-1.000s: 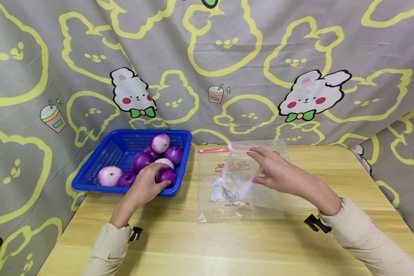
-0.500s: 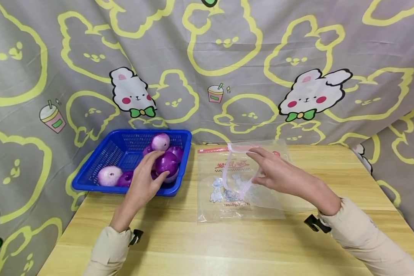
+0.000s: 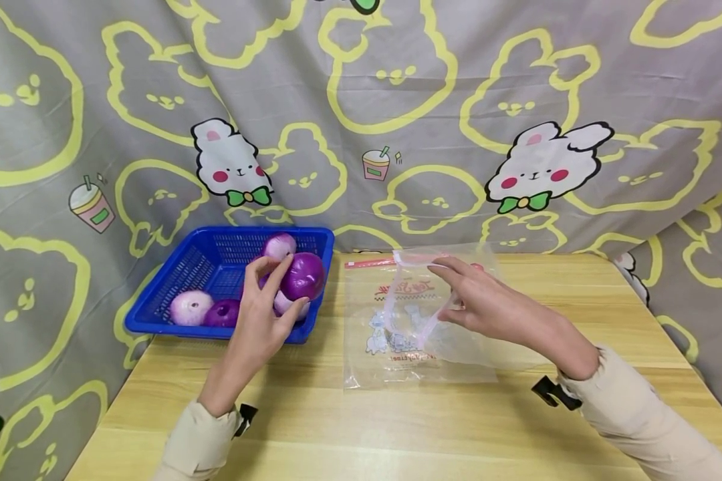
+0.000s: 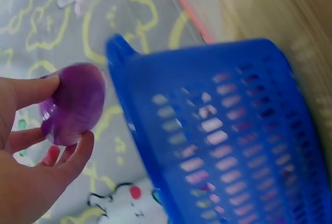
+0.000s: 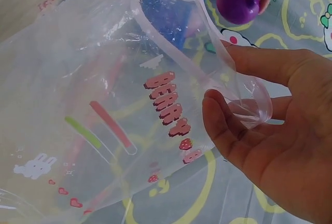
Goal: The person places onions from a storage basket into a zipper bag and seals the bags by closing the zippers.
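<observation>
The left hand [image 3: 263, 304] has its thumb and fingers bent round a purple onion [image 3: 304, 276], parted by the onion's width; the onion sits at 2 o'clock from the palm, lifted above the rim of a basket [image 3: 156, 328]. At 3 o'clock from it, the right hand [image 3: 490, 300], thumb and fingers bent and parted, grips the rim of a clear bag [image 5: 104, 130], whose mouth gapes toward 9 o'clock. Both arms wear cream sleeves [image 3: 644, 407] with black buckles [image 3: 555, 393] at the cuffs.

Beneath lies a pale surface [image 3: 361, 434] with yellowish wood grain. A grey cloth [image 3: 397, 100] hangs at 12 o'clock and wraps both sides, printed with yellow animal outlines, white rabbits with green bows, and drink cups.

The held onion is round, glossy and deep violet, with bright glints on its skin.

The clear bag has a milky rim and carries pink "BERRY" lettering, strawberries, hearts and a white rabbit. Below it, printed plastic [image 3: 361, 367] with a red strip lies flat; I cannot tell whether it is a separate bag. The basket, blue with slotted walls, stands at 10 o'clock from the left hand. Inside are whitish-purple onions at 8, 2 and 4 o'clock and a dark one [image 3: 221, 312] near 6; others are partly hidden by the left hand.
</observation>
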A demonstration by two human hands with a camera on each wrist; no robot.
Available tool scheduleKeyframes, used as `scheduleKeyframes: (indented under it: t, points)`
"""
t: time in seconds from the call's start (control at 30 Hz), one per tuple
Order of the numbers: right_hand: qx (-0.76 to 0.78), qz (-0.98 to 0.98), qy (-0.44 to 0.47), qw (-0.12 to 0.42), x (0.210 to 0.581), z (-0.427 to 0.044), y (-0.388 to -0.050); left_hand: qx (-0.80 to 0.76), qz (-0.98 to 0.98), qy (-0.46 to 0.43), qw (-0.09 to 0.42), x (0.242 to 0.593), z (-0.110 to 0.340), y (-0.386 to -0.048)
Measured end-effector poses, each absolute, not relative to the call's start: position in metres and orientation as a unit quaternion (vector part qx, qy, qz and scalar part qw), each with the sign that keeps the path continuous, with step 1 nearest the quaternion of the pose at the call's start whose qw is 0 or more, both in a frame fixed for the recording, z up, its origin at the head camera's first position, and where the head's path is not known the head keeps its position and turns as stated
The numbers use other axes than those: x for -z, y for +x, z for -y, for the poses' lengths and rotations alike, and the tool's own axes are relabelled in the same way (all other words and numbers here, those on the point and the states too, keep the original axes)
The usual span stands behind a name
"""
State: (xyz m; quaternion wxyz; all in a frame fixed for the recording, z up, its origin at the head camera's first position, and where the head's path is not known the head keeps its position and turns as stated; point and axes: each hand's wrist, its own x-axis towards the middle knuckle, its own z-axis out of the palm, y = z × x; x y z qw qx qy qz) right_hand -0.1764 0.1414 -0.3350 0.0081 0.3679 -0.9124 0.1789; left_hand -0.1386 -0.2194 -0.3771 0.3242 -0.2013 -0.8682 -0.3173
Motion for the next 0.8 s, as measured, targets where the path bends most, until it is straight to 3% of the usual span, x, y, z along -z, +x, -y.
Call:
scheduleKeyframes:
  t: [0.23, 0.43, 0.8]
  points:
    - [-0.188, 0.907, 0.376, 0.009, 0.33, -0.14, -0.171, 0.316, 0.859, -0.277, 0.294, 0.371, 0.191, -0.128]
    - [-0.193, 0.903, 0.385, 0.012, 0.331, -0.141, -0.169, 0.265, 0.878, -0.303, 0.259, 0.392, 0.165, -0.127]
    - [-0.173, 0.912, 0.371, 0.01, 0.332, -0.146, -0.166, 0.159, 0.945, -0.283, 0.033, 0.428, 0.15, -0.118]
